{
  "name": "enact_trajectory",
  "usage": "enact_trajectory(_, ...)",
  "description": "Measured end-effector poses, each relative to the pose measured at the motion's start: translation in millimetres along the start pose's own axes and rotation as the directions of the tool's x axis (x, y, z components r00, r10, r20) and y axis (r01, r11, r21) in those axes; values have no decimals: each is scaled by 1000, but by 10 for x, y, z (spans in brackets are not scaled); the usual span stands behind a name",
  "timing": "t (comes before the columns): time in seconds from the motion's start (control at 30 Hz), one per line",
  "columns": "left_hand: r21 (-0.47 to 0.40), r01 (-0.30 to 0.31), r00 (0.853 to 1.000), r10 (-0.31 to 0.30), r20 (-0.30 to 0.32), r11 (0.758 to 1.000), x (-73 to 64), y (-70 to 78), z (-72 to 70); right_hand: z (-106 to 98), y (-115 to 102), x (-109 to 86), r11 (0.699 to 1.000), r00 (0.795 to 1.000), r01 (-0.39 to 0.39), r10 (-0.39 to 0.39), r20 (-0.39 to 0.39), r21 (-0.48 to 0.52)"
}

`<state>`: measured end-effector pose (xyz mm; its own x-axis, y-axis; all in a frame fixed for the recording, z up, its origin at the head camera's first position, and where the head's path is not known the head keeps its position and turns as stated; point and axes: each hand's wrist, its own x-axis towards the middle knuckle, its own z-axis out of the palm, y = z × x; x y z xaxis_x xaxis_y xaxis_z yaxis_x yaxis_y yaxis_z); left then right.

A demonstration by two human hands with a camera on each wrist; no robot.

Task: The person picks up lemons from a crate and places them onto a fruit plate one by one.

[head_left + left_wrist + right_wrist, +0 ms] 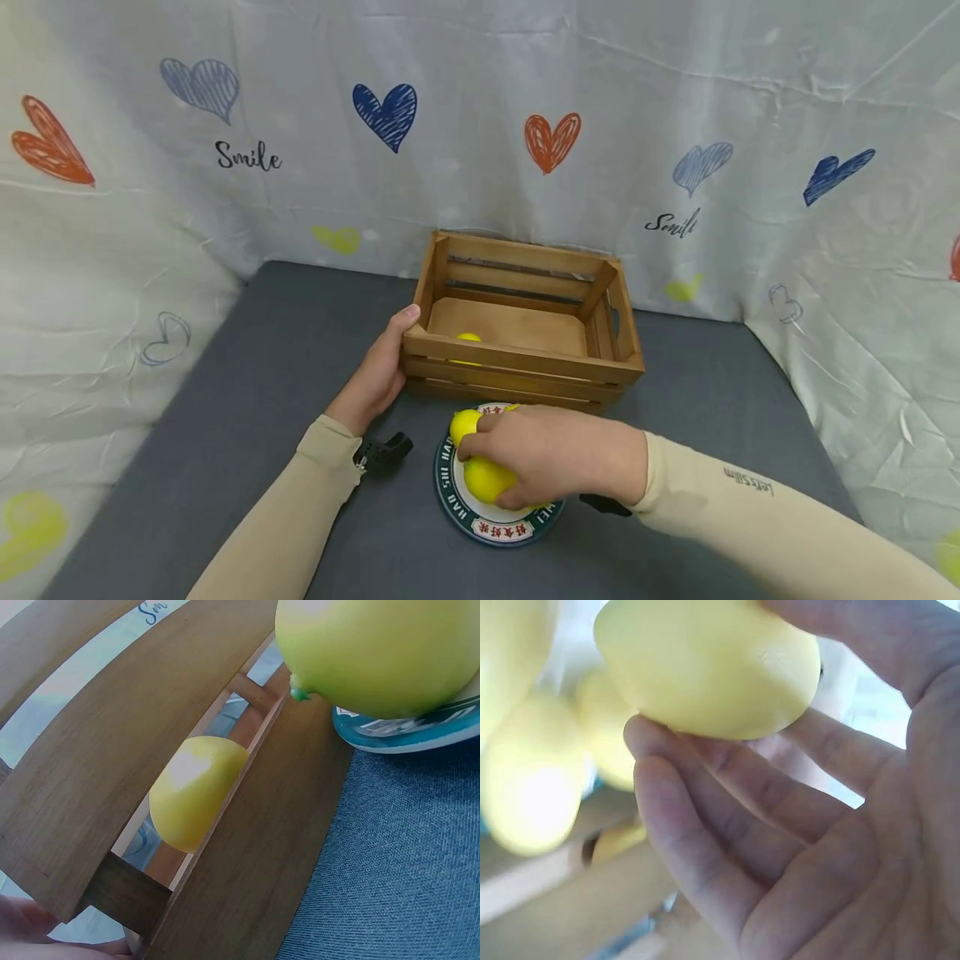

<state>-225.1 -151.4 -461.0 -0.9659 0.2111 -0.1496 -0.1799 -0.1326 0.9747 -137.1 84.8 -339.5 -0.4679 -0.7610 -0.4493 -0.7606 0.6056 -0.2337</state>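
My left hand [372, 372] grips the left end of a slatted wooden crate [525, 360], its thumb on the top edge. Over a round plate [447, 500] with a dark green lettered rim, my right hand [566, 450] holds a yellow lemon [486, 478]. The right wrist view shows that lemon [712, 671] between thumb and fingers. Beside it on the plate sits another lemon [463, 426], and more lemons [532, 776] appear blurred in the right wrist view. Inside the crate, near its front left, lies one lemon [193, 791], seen through the slats.
A dark grey cloth [300, 333] covers the table. Behind the crate hangs a white curtain [480, 192] printed with hearts and the word Smile. The plate stands close in front of the crate. Dark straps [386, 452] circle the wrists.
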Motion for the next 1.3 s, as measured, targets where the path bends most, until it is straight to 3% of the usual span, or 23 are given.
enact_trajectory(0.17, 5, -7, 1000, 7, 3, 1000, 2, 9, 4, 140, -137, 78, 993, 1000, 22, -22, 2, -112)
enact_trajectory(0.67, 0, -25, 1000, 25, -2, 1000, -12, 7, -9, 405, -210, 288, 980, 1000, 23, -20, 18, -196)
enact_trajectory(1.1, 0, -26, 1000, 26, -5, 1000, -26, 13, 14, 462, -166, 295, 983, 999, 30, -32, -8, -182)
enact_trajectory(1.3, -13, -35, 999, 35, -5, 999, -16, -2, 16, 367, -136, 222, 991, 999, 32, -35, -20, -130)
